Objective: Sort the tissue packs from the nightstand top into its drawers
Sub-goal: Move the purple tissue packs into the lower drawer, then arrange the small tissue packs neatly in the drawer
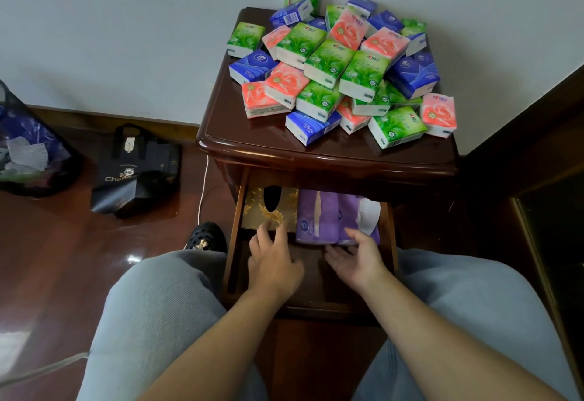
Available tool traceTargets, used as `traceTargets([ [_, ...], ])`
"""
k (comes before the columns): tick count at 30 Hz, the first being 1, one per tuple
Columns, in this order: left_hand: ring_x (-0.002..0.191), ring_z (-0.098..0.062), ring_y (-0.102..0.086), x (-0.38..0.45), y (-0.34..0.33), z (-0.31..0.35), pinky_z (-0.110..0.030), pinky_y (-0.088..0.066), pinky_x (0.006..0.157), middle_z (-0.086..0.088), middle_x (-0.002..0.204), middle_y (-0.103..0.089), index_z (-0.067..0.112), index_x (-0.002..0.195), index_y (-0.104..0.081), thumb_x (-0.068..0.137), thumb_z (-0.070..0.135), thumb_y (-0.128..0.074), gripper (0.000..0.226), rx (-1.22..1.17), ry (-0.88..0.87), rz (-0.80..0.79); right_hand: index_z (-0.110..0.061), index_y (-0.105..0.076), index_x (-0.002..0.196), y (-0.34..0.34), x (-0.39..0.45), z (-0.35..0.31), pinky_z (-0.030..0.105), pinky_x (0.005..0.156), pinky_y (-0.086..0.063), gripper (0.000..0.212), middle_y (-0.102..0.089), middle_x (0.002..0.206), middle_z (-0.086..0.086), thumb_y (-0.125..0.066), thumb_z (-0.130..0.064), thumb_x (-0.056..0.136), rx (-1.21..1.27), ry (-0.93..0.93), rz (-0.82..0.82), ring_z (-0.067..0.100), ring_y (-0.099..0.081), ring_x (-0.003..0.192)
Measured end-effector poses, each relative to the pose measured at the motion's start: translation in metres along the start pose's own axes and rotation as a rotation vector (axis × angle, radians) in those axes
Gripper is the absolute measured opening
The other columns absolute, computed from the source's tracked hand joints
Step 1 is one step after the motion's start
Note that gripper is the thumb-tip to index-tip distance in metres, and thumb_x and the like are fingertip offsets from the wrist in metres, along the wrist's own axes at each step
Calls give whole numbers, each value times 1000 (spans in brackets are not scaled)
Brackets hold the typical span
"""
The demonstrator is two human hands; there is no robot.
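Dark polished wooden nightstand [221,135] carries the whole heap of green, pink and blue tissue packs [341,69], roughly thirty, too overlapped to count exactly. Its pulled-out top drawer [232,261] holds one gold patterned tissue box [252,208] and two purple soft packs [319,214]. Left hand [273,261] and right hand [357,258] hover there relaxed, grasping nothing; the heap lies above and beyond both, slightly nearer the right.
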State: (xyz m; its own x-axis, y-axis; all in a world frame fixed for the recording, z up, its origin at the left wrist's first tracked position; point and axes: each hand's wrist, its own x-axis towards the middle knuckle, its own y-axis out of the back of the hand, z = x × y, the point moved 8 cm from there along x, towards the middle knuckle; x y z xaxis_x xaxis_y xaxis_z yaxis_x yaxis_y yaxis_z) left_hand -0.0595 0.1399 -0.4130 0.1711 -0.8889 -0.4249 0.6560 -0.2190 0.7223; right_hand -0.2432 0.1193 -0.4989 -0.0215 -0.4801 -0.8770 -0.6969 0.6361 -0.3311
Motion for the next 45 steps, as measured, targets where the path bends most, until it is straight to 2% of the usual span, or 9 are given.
traceTargets([
  [6, 157, -31, 2, 3, -14, -6, -47, -30, 119, -2, 171, 7, 30, 165, -10, 94, 28, -65, 90, 21, 30, -110, -7, -47, 133, -14, 12, 2, 51, 122, -33, 45, -53, 138, 20, -62, -11, 91, 53, 30, -27, 37, -48, 140],
  [21, 155, -30, 1, 16, -19, -8, -46, -32, 121, 1, 169, 11, 27, 165, -10, 94, 30, -66, 90, 40, 31, -130, -3, -55, 136, -34, 28, -16, 50, 125, -28, 45, -52, 147, 18, -45, -7, 93, 116, 71, -43, 36, -49, 141],
  [26, 152, -30, -7, 11, -9, -2, -47, -34, 117, -2, 167, -6, 28, 161, -22, 93, 28, -64, 80, -33, -31, -79, -2, -53, 140, -29, 13, -18, 52, 120, -36, 45, -49, 147, 23, -47, -7, 96, -25, 51, -71, 41, -49, 140],
  [28, 147, -28, -21, 4, 1, 5, -41, -37, 112, -4, 160, -22, 27, 153, -35, 94, 28, -65, 65, -79, -77, -11, -7, -62, 124, -26, -2, -22, 52, 109, -46, 30, -56, 140, 21, -50, -8, 97, -147, 60, -97, 40, -55, 132],
  [33, 108, -7, -56, -18, 41, 39, -32, -52, 91, 18, 112, -51, 38, 109, -56, 97, 41, -65, 14, -189, -238, 137, -19, -71, 121, -23, -57, -35, 43, 81, -56, 27, -77, 120, 4, -58, -32, 101, -588, 147, -164, 29, -70, 112],
  [36, 85, -3, -58, -28, 81, 70, -29, -50, 75, 16, 94, -55, 36, 89, -56, 97, 47, -62, 15, -162, -349, 270, -19, -75, 108, -47, -103, -62, 40, 76, -59, 24, -80, 106, 3, -65, -39, 99, -813, 281, -239, 25, -75, 98],
  [41, 83, -12, -57, -26, 163, 131, -36, -46, 71, 10, 89, -57, 29, 85, -57, 100, 44, -58, 21, -213, -435, 461, -25, -74, 75, -130, -189, -150, 29, 57, -59, 25, -75, 87, 2, -69, -40, 94, -974, 764, -325, 14, -72, 68],
  [44, 95, -18, -60, -15, 199, 160, -39, -49, 76, 7, 104, -60, 26, 99, -58, 98, 32, -61, 7, -254, -441, 487, -31, -71, 89, -177, -225, -206, 34, 75, -60, 3, -72, 93, -8, -73, -32, 86, -1094, 1159, -231, 8, -69, 77],
  [45, 102, -20, -58, -11, 207, 168, -40, -50, 82, 4, 111, -60, 25, 106, -59, 96, 28, -62, 11, -233, -439, 492, -31, -69, 96, -191, -231, -219, 37, 84, -59, 13, -70, 98, -10, -75, -27, 85, -1169, 1258, -193, 6, -66, 82],
])
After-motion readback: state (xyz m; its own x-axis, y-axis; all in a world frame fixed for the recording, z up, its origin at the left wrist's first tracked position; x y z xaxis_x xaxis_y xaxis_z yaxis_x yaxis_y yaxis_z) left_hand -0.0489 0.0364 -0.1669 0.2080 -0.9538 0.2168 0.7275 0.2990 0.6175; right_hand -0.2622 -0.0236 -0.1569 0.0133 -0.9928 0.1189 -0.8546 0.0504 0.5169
